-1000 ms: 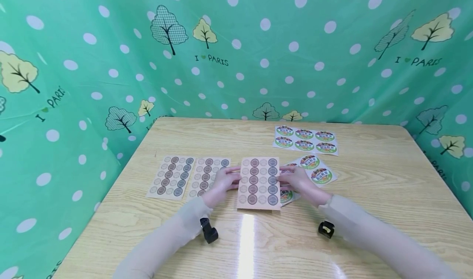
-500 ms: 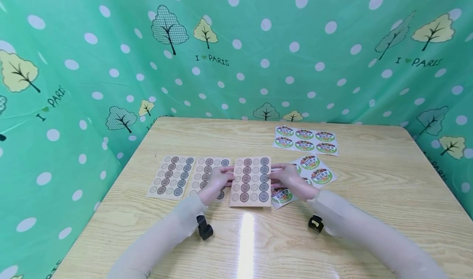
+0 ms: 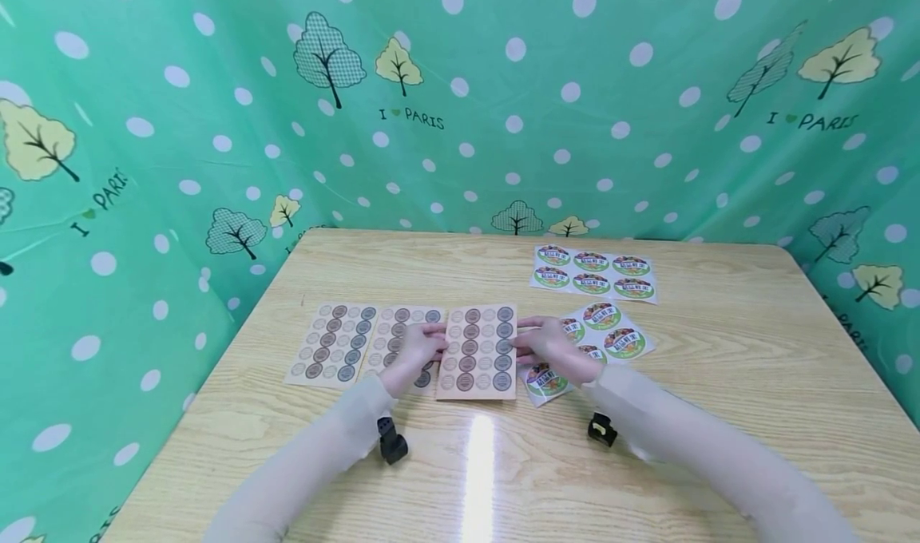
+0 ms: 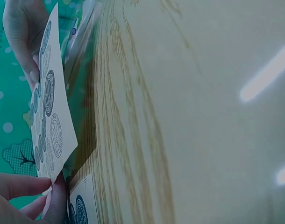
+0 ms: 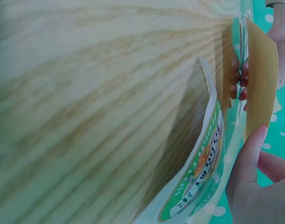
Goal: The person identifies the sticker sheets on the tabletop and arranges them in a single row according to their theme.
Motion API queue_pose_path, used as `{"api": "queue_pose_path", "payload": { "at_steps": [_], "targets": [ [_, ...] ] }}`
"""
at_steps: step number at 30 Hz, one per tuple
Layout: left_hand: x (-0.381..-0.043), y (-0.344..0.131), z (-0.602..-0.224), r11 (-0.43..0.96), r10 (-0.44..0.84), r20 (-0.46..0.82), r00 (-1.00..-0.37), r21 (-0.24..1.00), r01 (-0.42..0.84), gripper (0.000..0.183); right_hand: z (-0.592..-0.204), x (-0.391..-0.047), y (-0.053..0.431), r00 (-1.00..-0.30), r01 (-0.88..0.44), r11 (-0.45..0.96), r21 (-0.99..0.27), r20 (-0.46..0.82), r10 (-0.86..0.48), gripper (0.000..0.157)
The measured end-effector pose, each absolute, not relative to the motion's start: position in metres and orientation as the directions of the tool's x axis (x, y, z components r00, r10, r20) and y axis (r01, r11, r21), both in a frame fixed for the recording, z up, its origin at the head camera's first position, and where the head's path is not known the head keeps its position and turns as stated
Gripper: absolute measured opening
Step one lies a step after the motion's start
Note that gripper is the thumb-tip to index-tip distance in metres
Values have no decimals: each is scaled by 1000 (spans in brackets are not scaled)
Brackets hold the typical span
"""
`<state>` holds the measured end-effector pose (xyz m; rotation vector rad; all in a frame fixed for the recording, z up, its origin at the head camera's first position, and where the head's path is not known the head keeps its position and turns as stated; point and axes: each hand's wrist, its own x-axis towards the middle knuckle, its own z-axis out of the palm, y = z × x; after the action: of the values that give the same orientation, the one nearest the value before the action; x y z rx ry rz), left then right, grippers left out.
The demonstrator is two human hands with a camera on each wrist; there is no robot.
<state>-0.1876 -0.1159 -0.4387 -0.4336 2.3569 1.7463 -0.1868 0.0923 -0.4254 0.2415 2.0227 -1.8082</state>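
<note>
Both hands hold a kraft-brown sticker sheet (image 3: pixel 477 351) printed with rows of round labels, raised a little above the table. My left hand (image 3: pixel 413 353) pinches its left edge between thumb and fingers, as the left wrist view shows on the sheet (image 4: pixel 53 107). At the opposite edge my right hand (image 3: pixel 549 346) pinches it, the thumb on one face in the right wrist view. Left of the held sheet lie two similar brown sheets: a nearer one (image 3: pixel 388 343) partly hidden by my left hand, and an outer one (image 3: pixel 334 345).
A white sheet of colourful oval stickers (image 3: pixel 624 342) lies tilted under and beyond my right hand. Farther back is another such sheet (image 3: pixel 592 274). The wooden table (image 3: pixel 719 415) meets a green patterned curtain (image 3: pixel 503 128) at its back edge.
Both hands have carried the brown sticker sheet leftward, up to the right edge of the middle brown sheet. More of the tilted oval-sticker sheet now shows.
</note>
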Motion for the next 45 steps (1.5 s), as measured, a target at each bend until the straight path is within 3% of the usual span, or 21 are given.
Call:
{"api": "queue_pose_path", "payload": {
  "at_steps": [16, 25, 34, 45],
  "targets": [
    [-202, -128, -462, 399, -120, -134, -984, 901, -172, 37, -435, -192, 80, -905, 380, 234, -895, -412, -105, 37],
    [-190, -121, -438, 472, -146, -169, -975, 854, -219, 37, -438, -193, 78, -914, 358, 293, -887, -397, -83, 41],
    [-194, -121, -438, 510, -136, -163, -977, 834, -210, 36, -437, -195, 76, -924, 337, 372, -865, -379, -44, 42],
    [-197, -122, -441, 522, -140, -170, -975, 825, -218, 37, -436, -198, 76, -941, 248, 472, -846, -326, -89, 47]
  ]
}}
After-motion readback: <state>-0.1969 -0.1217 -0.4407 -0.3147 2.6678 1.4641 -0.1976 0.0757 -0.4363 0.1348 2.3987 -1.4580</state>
